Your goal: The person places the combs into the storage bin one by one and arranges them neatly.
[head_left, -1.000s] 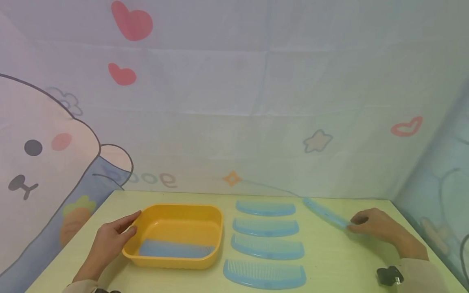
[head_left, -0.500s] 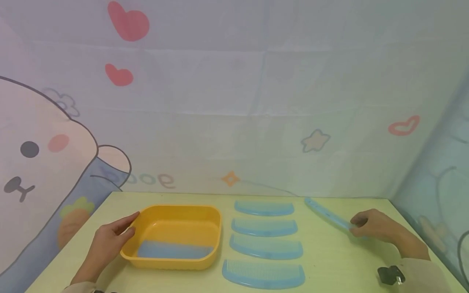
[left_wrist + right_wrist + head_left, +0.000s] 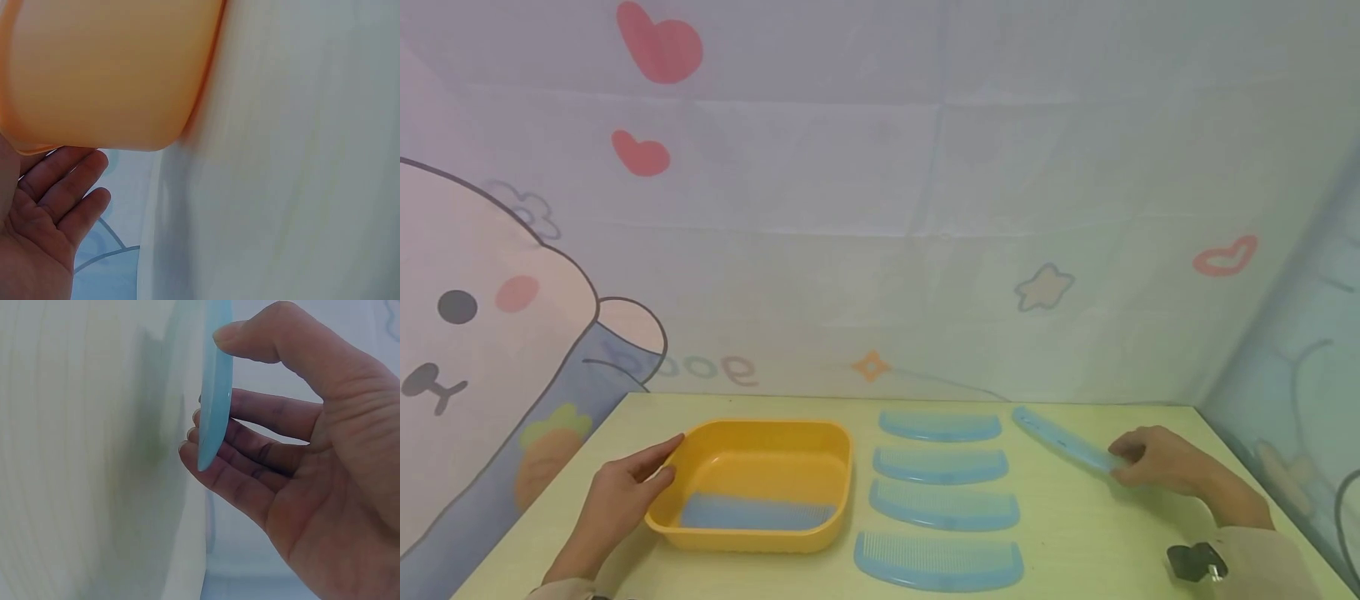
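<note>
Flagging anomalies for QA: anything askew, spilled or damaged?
No spill or damage visible. The comb in the right hand slants, unlike the four combs laid roughly parallel; the backdrop lettering looks mirrored.

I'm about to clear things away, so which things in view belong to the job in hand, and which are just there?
Likely part of the job:
held comb, pinched by the right hand
yellow tray, touched by the left hand
tray's comb, lying inside
four combs, between tray and right hand

Likely just there:
printed backdrop
black wrist device
</note>
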Action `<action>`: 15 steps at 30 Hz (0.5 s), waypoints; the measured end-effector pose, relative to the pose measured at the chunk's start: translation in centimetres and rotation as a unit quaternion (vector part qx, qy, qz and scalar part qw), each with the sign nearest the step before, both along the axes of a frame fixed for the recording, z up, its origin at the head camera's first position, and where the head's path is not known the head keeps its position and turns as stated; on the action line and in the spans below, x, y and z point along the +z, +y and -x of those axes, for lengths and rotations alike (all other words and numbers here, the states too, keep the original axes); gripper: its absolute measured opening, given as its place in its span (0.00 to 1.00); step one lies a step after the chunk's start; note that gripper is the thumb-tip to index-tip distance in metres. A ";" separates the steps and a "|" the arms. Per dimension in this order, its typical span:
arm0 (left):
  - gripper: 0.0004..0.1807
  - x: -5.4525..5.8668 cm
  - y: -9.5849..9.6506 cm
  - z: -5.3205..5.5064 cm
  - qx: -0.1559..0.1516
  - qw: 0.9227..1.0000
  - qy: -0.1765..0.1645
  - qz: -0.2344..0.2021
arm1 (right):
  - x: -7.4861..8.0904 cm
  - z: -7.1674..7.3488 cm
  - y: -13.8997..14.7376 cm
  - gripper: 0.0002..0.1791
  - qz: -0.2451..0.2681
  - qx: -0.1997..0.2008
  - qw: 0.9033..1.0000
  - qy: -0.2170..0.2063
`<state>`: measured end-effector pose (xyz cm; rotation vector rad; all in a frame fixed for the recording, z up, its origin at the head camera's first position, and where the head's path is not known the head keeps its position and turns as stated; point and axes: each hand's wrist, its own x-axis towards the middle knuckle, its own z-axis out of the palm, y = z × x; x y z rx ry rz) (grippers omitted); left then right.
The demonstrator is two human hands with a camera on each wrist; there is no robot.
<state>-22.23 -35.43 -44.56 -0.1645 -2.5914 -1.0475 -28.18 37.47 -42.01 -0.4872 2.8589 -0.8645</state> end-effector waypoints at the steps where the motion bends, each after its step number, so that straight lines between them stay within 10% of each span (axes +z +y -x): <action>1: 0.23 0.0 0.0 0.0 0.000 1.000 0.000 0.000 | 0.0 0.0 -0.1 0.26 0.004 0.001 1.000 0.001; 15: 0.22 0.1 -0.1 -0.3 -0.002 1.000 0.001 -0.009 | 0.9 -0.2 -2.9 0.30 0.031 0.033 0.998 0.034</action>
